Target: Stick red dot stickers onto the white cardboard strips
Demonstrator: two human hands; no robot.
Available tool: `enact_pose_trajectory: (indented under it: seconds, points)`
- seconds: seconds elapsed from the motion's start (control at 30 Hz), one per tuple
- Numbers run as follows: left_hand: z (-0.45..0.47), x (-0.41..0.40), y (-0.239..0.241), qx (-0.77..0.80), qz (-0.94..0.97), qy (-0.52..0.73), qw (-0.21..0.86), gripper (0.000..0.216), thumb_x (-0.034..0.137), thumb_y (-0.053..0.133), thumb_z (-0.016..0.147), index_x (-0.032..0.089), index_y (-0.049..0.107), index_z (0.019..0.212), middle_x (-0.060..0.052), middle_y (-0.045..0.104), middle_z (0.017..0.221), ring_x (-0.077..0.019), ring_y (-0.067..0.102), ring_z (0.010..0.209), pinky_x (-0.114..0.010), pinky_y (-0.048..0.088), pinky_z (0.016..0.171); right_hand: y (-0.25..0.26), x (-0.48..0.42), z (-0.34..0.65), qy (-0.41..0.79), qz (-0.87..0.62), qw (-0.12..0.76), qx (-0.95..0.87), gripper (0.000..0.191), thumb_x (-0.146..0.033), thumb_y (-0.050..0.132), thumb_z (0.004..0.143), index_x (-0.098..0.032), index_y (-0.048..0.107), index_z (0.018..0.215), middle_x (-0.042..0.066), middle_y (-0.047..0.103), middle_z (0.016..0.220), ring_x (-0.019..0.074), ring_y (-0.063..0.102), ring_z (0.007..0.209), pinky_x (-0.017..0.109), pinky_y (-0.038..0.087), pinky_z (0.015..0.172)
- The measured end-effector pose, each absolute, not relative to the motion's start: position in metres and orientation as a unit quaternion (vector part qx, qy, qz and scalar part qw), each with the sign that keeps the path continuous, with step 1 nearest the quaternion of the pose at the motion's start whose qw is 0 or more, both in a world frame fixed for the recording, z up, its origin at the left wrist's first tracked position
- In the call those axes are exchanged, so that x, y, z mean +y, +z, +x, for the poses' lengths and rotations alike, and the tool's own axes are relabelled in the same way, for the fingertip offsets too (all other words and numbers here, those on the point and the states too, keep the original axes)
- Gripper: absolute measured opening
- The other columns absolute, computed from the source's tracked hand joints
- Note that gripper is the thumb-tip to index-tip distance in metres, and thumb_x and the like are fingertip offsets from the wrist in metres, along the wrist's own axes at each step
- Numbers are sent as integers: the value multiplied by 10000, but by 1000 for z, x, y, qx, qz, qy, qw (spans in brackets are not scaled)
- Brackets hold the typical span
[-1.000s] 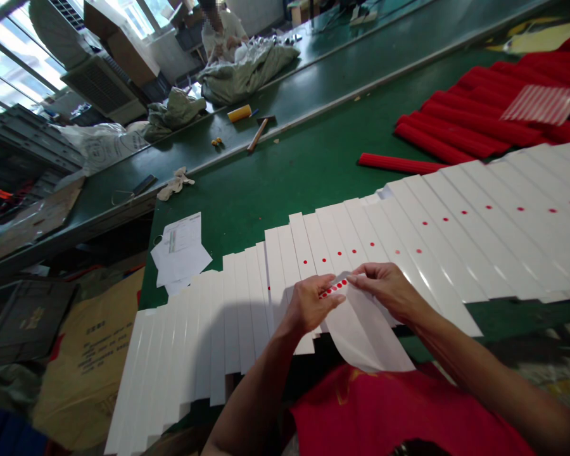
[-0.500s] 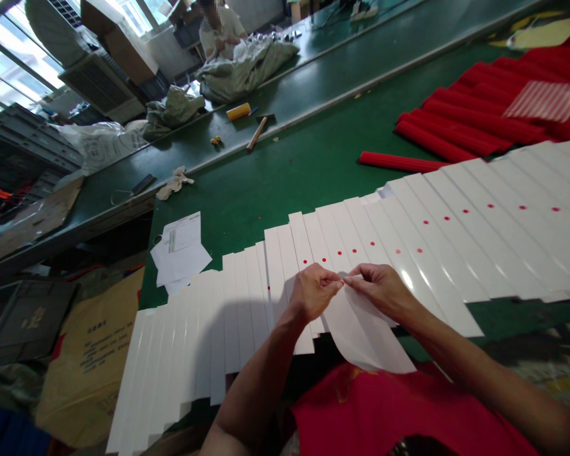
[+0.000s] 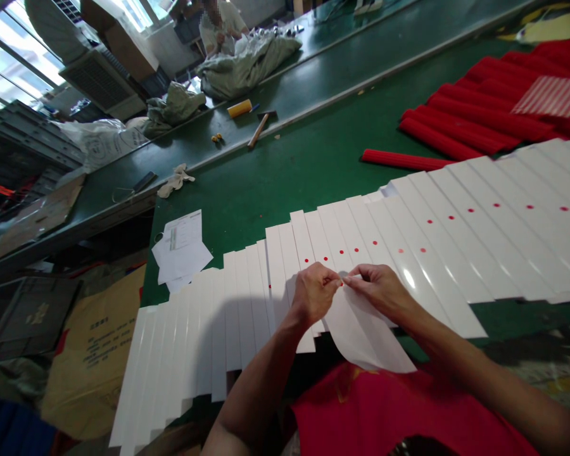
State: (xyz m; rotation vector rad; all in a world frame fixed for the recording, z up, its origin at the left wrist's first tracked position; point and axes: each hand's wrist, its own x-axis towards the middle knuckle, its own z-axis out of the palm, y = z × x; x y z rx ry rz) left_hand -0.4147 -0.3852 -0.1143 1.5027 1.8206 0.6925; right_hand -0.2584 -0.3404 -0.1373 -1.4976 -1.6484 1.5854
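Note:
A white sheet (image 3: pixel 368 335) hangs curled from the pinched fingers of my right hand (image 3: pixel 380 288), close in front of my body. At the sheet's top edge shows a red dot sticker (image 3: pixel 341 284), between the fingertips of both hands. My left hand (image 3: pixel 315 290) is closed in a pinch at this sticker, its fingertips almost touching the right ones. Under and around the hands lie overlapping glossy white strips (image 3: pixel 244 304). Several of them to the right carry one red dot (image 3: pixel 375 242) each; most on the left show none.
Red ribbed tubes (image 3: pixel 484 107) are piled at the back right, with a single red tube (image 3: pixel 403 159) nearer. Loose papers (image 3: pixel 183 250) lie on the green table (image 3: pixel 247 202) at left. Beyond are a hammer (image 3: pixel 258 131), a yellow roll (image 3: pixel 239 109) and another person (image 3: pixel 221 28).
The view has shifted very slightly. Both hands keep their pinch at the sheet's top edge, with hardly any movement between the fingertips.

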Motion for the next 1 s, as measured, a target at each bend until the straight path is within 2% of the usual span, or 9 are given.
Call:
enact_pose_trajectory:
  seconds: [0.13, 0.23, 0.33, 0.47, 0.67, 0.87, 1.0]
  points:
    - [-420, -387, -122, 680, 546, 305, 382, 74, 185, 647, 766, 175, 702, 718, -3, 653, 757, -100, 560, 683, -213, 427, 643, -137, -342, -260, 569, -538, 205, -587, 322, -471, 625, 681, -157, 658, 620, -16, 487, 498, 111, 398, 476, 244, 276, 451]
    - [-436, -386, -133, 692, 476, 347, 417, 69, 189, 635, 755, 156, 689, 727, 6, 643, 705, -94, 547, 634, -210, 424, 608, -137, -343, -259, 578, -536, 203, -580, 308, -459, 631, 689, -158, 659, 628, 4, 548, 531, 125, 455, 498, 242, 320, 452]
    - [-461, -385, -145, 734, 424, 369, 381, 78, 194, 636, 741, 140, 691, 733, 2, 652, 705, -93, 552, 628, -214, 425, 613, -137, -344, -259, 591, -537, 195, -570, 303, -456, 631, 692, -158, 666, 649, 23, 597, 565, 138, 500, 512, 247, 358, 458]
    - [-488, -385, -155, 793, 401, 316, 332, 93, 200, 635, 738, 139, 704, 756, -18, 681, 763, -106, 594, 674, -225, 444, 650, -137, -346, -261, 613, -537, 190, -548, 308, -465, 638, 674, -159, 661, 650, 22, 600, 561, 138, 506, 499, 251, 365, 456]
    - [-494, -387, -160, 833, 428, 218, 274, 103, 207, 614, 769, 171, 706, 743, -21, 683, 807, -124, 612, 721, -252, 449, 708, -135, -348, -264, 626, -532, 190, -538, 314, -471, 645, 679, -157, 647, 663, 24, 597, 571, 134, 504, 497, 251, 365, 451]
    - [-491, -387, -165, 835, 464, 181, 235, 115, 198, 603, 793, 186, 690, 720, -31, 664, 847, -137, 606, 741, -266, 447, 734, -134, -348, -266, 632, -536, 187, -527, 321, -479, 656, 684, -158, 644, 674, 24, 599, 570, 127, 492, 480, 246, 352, 432]
    - [-486, -392, -170, 831, 501, 168, 173, 111, 189, 597, 826, 185, 681, 753, -39, 652, 851, -157, 601, 784, -286, 436, 766, -133, -348, -267, 636, -533, 188, -526, 329, -486, 656, 680, -157, 641, 675, 32, 605, 569, 136, 504, 478, 252, 358, 432]
